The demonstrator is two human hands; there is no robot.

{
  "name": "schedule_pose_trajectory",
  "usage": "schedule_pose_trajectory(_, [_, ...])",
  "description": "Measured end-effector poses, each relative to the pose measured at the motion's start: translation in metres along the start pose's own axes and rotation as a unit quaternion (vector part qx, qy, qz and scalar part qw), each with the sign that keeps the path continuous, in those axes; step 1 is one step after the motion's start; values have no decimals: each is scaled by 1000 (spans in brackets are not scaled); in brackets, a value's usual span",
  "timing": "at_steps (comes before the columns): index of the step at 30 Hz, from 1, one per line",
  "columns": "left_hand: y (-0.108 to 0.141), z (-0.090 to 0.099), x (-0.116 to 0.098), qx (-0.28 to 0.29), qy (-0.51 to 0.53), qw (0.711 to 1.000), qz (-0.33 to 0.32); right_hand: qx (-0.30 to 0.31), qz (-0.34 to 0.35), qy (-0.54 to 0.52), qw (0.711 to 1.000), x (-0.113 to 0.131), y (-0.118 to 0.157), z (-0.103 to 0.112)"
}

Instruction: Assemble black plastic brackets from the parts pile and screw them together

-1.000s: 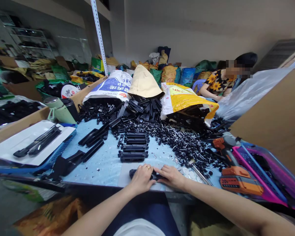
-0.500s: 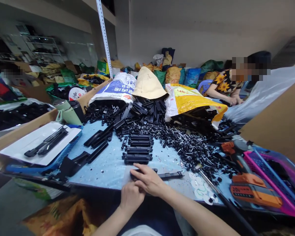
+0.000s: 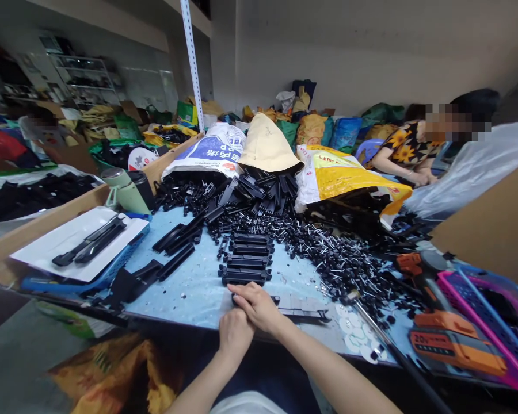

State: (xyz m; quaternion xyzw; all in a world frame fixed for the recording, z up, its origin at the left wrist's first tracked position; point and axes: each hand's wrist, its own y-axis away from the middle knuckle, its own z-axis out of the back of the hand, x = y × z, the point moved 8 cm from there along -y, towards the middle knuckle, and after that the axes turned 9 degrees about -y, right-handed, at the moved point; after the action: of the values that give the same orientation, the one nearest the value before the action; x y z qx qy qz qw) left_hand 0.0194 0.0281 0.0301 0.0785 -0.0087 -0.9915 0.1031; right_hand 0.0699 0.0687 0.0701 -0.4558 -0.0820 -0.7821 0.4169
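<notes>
My left hand (image 3: 235, 330) is curled into a fist at the table's front edge, and whatever its fingers hold is hidden. Touching it from above, my right hand (image 3: 259, 305) lies with bent fingers over a black plastic part (image 3: 277, 300), of which only the ends show. To the right of that lies a long black plastic strip (image 3: 306, 315) on a clear sheet. Just beyond my hands, several black plastic housings (image 3: 246, 275) are lined up in a stack of rows.
A heap of small black parts with metal pins (image 3: 349, 270) spreads across the right. An orange cordless drill (image 3: 455, 339), a long rod tool (image 3: 371, 319) and a pink basket (image 3: 453, 287) stand there. Open sacks (image 3: 341, 178) spill parts behind. At left are a blue basket (image 3: 125, 267) and a flask (image 3: 129, 192). A co-worker sits far right.
The view has shifted slightly left. My right hand's fingers have drawn in closer together over the black part, and my left fist remains against it.
</notes>
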Motion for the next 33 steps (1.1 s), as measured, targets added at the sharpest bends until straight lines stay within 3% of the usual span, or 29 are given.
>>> schedule_pose_trajectory(4, [2, -1, -1, -16, 6, 1000, -22, 3, 1, -36, 999, -2, 4, -2])
schedule_pose_trajectory(9, [2, 1, 6, -27, -6, 999, -23, -32, -44, -60, 997, -8, 3, 1])
schedule_pose_trajectory(14, [1, 0, 4, -29, -2, 999, -28, -41, -62, -24, 997, -8, 2, 0])
schedule_pose_trajectory(21, [1, -4, 4, -42, 12, 998, -34, -39, 8, 17, 999, -2, 9, -3])
schedule_pose_trajectory(33, [4, -1, 15, -37, -27, 998, -42, -58, -8, 12, 998, -8, 8, -4])
